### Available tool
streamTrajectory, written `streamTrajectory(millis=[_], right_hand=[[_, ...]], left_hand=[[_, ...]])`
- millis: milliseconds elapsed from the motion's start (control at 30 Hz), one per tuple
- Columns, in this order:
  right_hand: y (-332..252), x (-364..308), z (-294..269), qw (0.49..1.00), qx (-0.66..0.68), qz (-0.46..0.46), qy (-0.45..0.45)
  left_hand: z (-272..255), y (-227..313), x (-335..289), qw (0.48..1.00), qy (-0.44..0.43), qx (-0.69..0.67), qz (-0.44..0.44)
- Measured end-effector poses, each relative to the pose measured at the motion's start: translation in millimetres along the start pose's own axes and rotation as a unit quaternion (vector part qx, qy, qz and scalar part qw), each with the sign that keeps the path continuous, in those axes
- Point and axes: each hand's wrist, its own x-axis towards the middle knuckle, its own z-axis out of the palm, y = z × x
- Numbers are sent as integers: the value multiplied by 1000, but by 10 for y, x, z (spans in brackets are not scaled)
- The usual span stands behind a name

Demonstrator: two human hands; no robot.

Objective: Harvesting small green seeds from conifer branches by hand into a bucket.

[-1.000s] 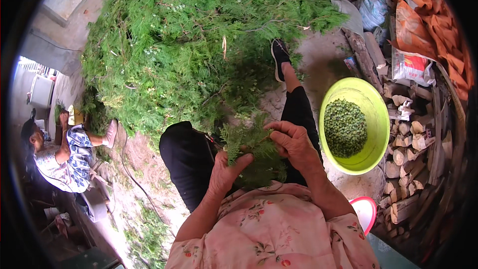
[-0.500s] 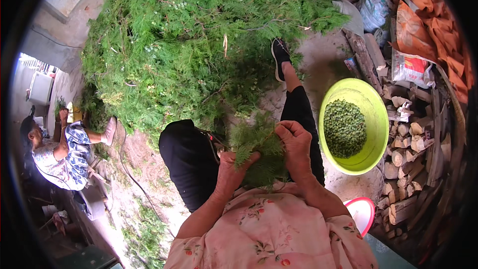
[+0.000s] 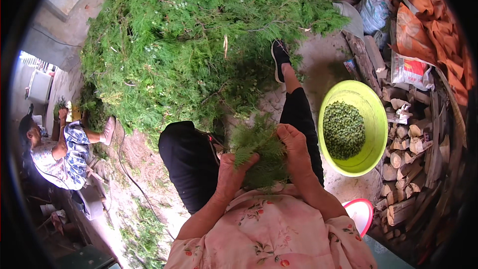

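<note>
Head view, lower centre: the left hand (image 3: 232, 173) keeps its fingers closed on a feathery green conifer sprig (image 3: 256, 143); the right hand (image 3: 297, 152) has shifted slightly rightward since a second ago, fingertips pinched on the sprig's right edge, so work stays on this piece.
</note>
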Motion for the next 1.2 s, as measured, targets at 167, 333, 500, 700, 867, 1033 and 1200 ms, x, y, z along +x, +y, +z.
streamTrajectory(millis=[167,333,500,700,867,1033,1200], right_hand=[[-93,375,-612,976,202,-83,-1],[-572,161,-103,976,216,20,19],[-557,-50,62,986,-66,35,-150],[-255,-77,153,834,-398,-299,-236],[-148,-54,162,841,-410,-290,-201],[-114,-85,145,929,-282,-157,-182],[-95,-113,137,976,-121,72,-164]], left_hand=[[-33,291,-109,995,103,-5,-11],[-101,68,-20,999,34,3,21],[-80,52,5,999,13,-3,45],[-141,-91,39,995,-24,80,56],[-102,-88,22,997,-13,62,54],[-36,52,-9,999,-2,-9,50],[-34,80,-16,999,3,-43,14]])
